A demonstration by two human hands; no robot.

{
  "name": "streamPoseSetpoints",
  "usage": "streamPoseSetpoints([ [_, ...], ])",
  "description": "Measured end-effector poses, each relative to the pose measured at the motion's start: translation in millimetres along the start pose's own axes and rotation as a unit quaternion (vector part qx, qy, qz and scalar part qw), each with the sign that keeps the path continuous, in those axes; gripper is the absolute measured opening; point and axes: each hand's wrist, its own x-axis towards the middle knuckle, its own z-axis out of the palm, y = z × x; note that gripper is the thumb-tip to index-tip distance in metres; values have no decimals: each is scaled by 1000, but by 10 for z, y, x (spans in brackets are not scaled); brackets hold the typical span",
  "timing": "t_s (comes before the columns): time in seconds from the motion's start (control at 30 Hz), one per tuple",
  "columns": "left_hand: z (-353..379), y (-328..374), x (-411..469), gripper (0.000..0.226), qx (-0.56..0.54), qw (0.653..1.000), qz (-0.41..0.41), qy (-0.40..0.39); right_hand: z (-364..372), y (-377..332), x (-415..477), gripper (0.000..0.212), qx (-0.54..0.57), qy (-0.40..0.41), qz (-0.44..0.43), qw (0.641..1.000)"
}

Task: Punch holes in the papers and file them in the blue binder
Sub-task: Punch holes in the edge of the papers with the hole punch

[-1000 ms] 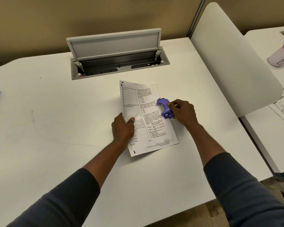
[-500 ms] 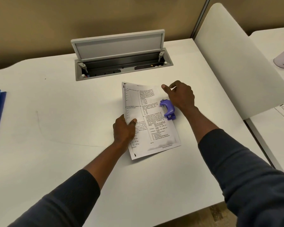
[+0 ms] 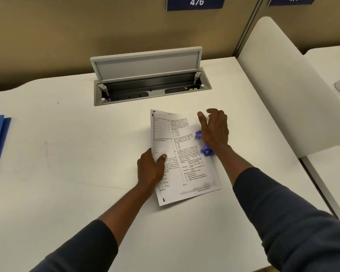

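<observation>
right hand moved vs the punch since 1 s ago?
Yes. From the right side of the purple hole punch, the right hand went up over it, fingers toward the cable box.

Office cubicle, numbered sign [image 3: 196, 2], partition [image 3: 283, 79], desk cable box [image 3: 151, 83]

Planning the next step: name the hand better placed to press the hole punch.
Right. The right hand rests its palm on the purple hole punch at the right edge of the papers; the left hand grips their left edge, thumb on top, apart from the punch.
</observation>
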Motion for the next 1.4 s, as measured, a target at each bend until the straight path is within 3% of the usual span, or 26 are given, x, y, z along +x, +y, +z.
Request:
streamPoseSetpoints([
  [0.27,-1,-4,13,31,-3,1000,-4,-4,88,95,-19,54,-97,38,-19,994],
  [1.0,31,-75,67,31,1,1000,-2,-3,161,174,1,60,-176,10,5,984],
  [1.2,24,-17,19,33,21,1000,8,3,-12,19,54,65,-60,-69,43,995],
  [1.4,17,19,-1,34,41,999,1,3,-273,-98,-102,52,19,-116,55,992],
])
